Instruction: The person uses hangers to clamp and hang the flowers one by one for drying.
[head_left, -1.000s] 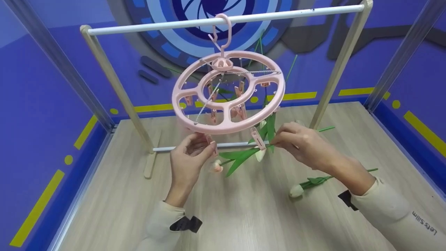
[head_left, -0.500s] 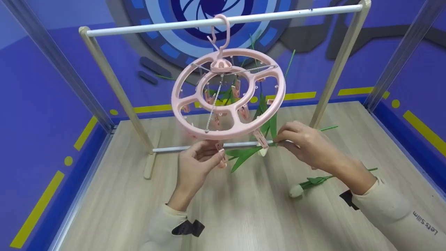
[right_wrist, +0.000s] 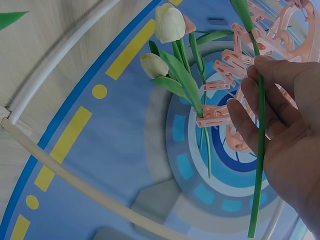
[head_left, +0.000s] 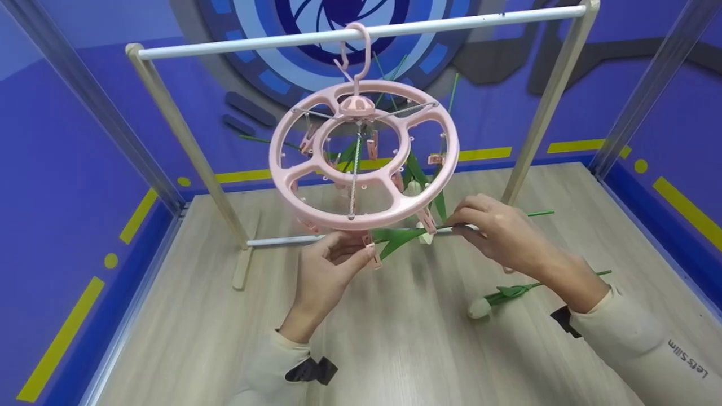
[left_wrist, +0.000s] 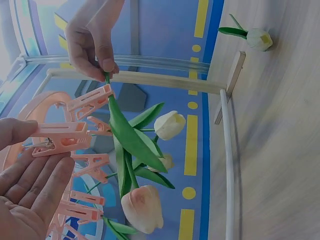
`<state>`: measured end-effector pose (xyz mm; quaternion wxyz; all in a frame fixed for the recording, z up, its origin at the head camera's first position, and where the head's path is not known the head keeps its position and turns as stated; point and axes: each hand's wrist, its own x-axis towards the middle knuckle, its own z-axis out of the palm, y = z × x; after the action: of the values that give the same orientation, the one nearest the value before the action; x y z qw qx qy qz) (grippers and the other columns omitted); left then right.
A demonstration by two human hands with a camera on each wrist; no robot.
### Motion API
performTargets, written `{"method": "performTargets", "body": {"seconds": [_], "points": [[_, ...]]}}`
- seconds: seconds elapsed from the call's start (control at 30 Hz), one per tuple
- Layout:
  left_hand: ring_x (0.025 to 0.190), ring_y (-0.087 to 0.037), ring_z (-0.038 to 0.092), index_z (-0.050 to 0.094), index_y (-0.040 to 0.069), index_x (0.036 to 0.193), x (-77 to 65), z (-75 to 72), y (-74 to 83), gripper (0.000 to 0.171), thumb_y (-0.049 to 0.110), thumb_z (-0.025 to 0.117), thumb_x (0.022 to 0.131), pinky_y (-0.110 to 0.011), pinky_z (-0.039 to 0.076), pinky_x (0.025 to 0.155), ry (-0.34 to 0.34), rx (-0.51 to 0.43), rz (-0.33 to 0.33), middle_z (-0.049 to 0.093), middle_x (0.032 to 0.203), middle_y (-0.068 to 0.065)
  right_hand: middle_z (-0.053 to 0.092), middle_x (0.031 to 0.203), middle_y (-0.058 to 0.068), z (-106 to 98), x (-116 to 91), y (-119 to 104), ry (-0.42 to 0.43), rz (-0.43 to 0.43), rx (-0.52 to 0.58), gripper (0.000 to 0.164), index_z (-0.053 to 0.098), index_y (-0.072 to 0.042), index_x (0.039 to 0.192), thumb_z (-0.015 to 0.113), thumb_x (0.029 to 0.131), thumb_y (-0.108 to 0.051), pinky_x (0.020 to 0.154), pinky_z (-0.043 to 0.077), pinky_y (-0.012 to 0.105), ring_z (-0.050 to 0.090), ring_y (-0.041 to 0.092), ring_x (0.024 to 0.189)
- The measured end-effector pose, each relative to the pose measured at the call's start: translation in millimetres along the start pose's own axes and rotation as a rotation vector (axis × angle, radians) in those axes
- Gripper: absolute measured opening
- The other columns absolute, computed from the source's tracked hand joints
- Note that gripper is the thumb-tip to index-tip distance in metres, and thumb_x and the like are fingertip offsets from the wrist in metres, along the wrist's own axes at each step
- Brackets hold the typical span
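In the head view a round pink clip hanger [head_left: 280,186] hangs by its hook from a white rod. Below its front rim my left hand [head_left: 327,276] pinches a pink clothespin [left_wrist: 65,138] between thumb and fingers. To the right, my right hand [head_left: 496,234] holds the green stem [right_wrist: 260,150] of an artificial tulip with a pale pink bloom [left_wrist: 143,208]. The held clothespin lies beside the tulip's leaves, and another clothespin [left_wrist: 90,101] sits close to the stem by my right fingertips. White tulips [right_wrist: 170,23] hang from clips farther back.
A white tulip [head_left: 480,308] lies on the wooden table [head_left: 395,355] at the front right. The rack's wooden posts [head_left: 550,107] stand on both sides, with a white bar [head_left: 282,241] low between them. Blue printed panels [head_left: 62,186] enclose the area.
My left hand has moved right with the clothespin, closer to my right hand. The hanger has turned with it, its front edge going right. My right hand stays nearly in place with the stem.
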<state>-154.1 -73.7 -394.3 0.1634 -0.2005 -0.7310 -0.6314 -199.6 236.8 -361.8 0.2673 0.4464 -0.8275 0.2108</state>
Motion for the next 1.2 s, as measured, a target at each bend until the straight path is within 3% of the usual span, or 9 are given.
{"method": "performTargets", "body": {"seconds": [0.23, 0.5, 0.73, 0.97, 1.2], "points": [[0.095, -0.020, 0.076, 0.076, 0.000, 0.111, 1.1, 3.5, -0.9, 0.021, 0.006, 0.084, 0.092, -0.036, 0.064, 0.087, -0.012, 0.018, 0.024, 0.078, 0.106, -0.004, 0.071, 0.098, 0.005, 0.0, -0.1, 2.0, 0.001, 0.003, 0.013, 0.034, 0.077, -0.005, 0.102, 0.088, 0.076, 0.015, 0.073, 0.063, 0.034, 0.065, 0.019, 0.091], [0.094, -0.019, 0.077, 0.077, 0.002, 0.113, 1.4, 4.7, -4.6, 0.022, 0.009, 0.084, 0.093, -0.036, 0.064, 0.087, -0.023, 0.030, 0.053, 0.079, 0.106, -0.002, 0.073, 0.105, 0.006, -3.0, 2.4, -1.8, 0.039, -0.014, 0.098, 0.038, 0.076, -0.002, 0.106, 0.085, 0.077, 0.020, 0.090, 0.052, 0.011, 0.069, 0.023, 0.097], [0.098, -0.018, 0.076, 0.077, 0.003, 0.115, 2.0, 5.1, -4.5, 0.023, 0.011, 0.083, 0.095, -0.035, 0.063, 0.089, -0.034, 0.033, 0.030, 0.079, 0.108, -0.001, 0.074, 0.106, 0.005, -6.1, 6.2, -8.9, 0.078, -0.031, 0.215, 0.038, 0.077, -0.005, 0.110, 0.082, 0.080, 0.019, 0.091, 0.053, 0.012, 0.071, 0.023, 0.097], [0.098, -0.014, 0.076, 0.077, 0.005, 0.118, 1.3, 5.1, -3.8, 0.023, 0.013, 0.081, 0.097, -0.033, 0.063, 0.090, -0.024, 0.066, -0.016, 0.078, 0.108, -0.001, 0.074, 0.108, 0.004, -7.3, 3.1, -10.8, 0.048, -0.016, 0.225, 0.041, 0.077, -0.006, 0.111, 0.082, 0.080, 0.020, 0.093, 0.052, 0.011, 0.071, 0.024, 0.098], [0.095, -0.017, 0.076, 0.077, 0.002, 0.114, 2.6, 4.3, -8.0, 0.021, 0.012, 0.081, 0.096, -0.034, 0.063, 0.089, -0.028, 0.060, 0.036, 0.079, 0.106, -0.001, 0.073, 0.108, 0.002, -8.5, -6.3, -4.2, 0.010, 0.021, 0.219, 0.040, 0.077, -0.007, 0.110, 0.082, 0.081, 0.019, 0.088, 0.052, 0.010, 0.069, 0.020, 0.095]]}}
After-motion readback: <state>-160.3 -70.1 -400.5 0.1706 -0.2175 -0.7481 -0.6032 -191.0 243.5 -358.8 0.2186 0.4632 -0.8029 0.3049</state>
